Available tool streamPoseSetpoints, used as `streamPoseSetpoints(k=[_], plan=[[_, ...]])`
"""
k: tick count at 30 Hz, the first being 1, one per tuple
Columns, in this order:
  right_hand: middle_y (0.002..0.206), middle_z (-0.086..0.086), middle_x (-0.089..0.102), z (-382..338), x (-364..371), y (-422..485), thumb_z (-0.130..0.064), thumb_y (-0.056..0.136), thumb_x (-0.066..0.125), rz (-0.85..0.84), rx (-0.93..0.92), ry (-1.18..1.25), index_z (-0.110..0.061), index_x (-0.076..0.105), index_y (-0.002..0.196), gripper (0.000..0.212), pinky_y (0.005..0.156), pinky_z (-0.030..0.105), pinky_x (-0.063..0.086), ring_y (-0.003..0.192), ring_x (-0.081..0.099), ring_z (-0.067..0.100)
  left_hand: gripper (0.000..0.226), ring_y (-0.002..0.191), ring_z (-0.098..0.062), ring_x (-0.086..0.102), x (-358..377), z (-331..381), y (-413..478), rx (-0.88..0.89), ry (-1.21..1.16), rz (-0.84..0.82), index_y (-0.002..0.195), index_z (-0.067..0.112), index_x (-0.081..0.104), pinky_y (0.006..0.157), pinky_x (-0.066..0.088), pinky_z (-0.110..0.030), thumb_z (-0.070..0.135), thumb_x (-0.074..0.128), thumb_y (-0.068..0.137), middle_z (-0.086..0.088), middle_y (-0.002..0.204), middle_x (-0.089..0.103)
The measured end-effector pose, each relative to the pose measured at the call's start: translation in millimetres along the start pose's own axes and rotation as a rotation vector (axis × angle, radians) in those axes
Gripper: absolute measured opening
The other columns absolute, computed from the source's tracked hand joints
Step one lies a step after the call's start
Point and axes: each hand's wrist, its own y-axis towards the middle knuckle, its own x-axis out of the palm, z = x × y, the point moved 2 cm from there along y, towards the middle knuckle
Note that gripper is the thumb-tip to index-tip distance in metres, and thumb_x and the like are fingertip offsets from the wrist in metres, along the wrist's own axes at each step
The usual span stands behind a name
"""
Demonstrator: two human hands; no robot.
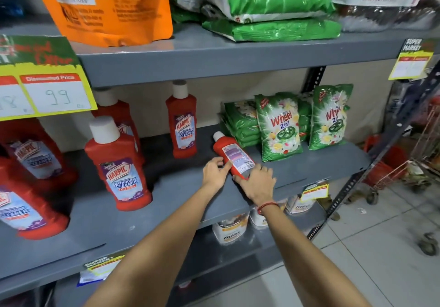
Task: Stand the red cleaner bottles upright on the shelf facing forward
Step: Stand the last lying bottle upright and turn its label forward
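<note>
A red cleaner bottle with a white cap lies flat on the grey middle shelf, back label up, cap pointing away. My left hand grips its left side and my right hand wraps its base. Several red bottles stand upright with front labels showing: one behind, one at the front, one partly hidden behind that, and larger ones at the far left.
Green detergent packs stand right of the lying bottle. A price sign hangs from the upper shelf edge. Orange and green bags fill the top shelf. White pouches sit below. A red trolley stands at the right.
</note>
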Motion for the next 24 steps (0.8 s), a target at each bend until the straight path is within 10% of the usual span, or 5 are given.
streamPoseSetpoints(k=[4,7,17,24], plan=[[0.121,0.021,0.055,1.3,4.7,-21.6,-0.059,0.072,0.064,0.068,0.028,0.128,0.0,0.043,0.122,0.08,0.093,0.048,0.039,0.116,0.044,0.036,0.054,0.105,-0.031,0.062,10.1,-4.2,-1.5,-0.157,-0.199,-0.024,0.126,0.0,0.048,0.093,0.048,-0.033,0.027,0.066,0.083,-0.019,0.117,0.064],[0.122,0.02,0.054,0.1,6.5,-34.8,-0.057,0.071,0.067,0.093,0.008,0.25,-0.002,0.039,0.129,0.085,0.094,0.048,0.037,0.115,0.043,0.035,0.046,0.08,-0.024,0.063,7.1,-0.6,-6.6,-0.188,-0.381,-0.097,0.121,-0.004,0.049,0.07,0.053,-0.032,0.016,0.066,0.083,-0.021,0.104,0.065],[0.135,0.019,0.051,-54.9,-15.1,-31.9,-0.037,0.052,0.088,-0.063,-0.213,0.568,-0.006,0.015,0.144,0.121,0.101,0.047,0.043,0.125,0.048,0.034,0.061,0.098,-0.029,0.066,-62.9,17.8,-21.9,0.143,-0.339,-0.003,0.131,-0.001,0.04,0.087,0.053,-0.036,0.001,0.069,0.077,-0.024,0.114,0.064],[0.115,0.013,0.056,-93.9,-2.0,-31.3,-0.025,0.051,0.089,-0.115,-0.305,0.671,-0.007,0.042,0.12,0.086,0.091,0.035,0.045,0.112,0.052,0.028,0.061,0.107,-0.023,0.062,-104.2,11.2,-30.1,0.293,-0.253,0.01,0.131,-0.001,0.041,0.092,0.051,-0.021,-0.003,0.069,0.076,-0.02,0.12,0.061]])
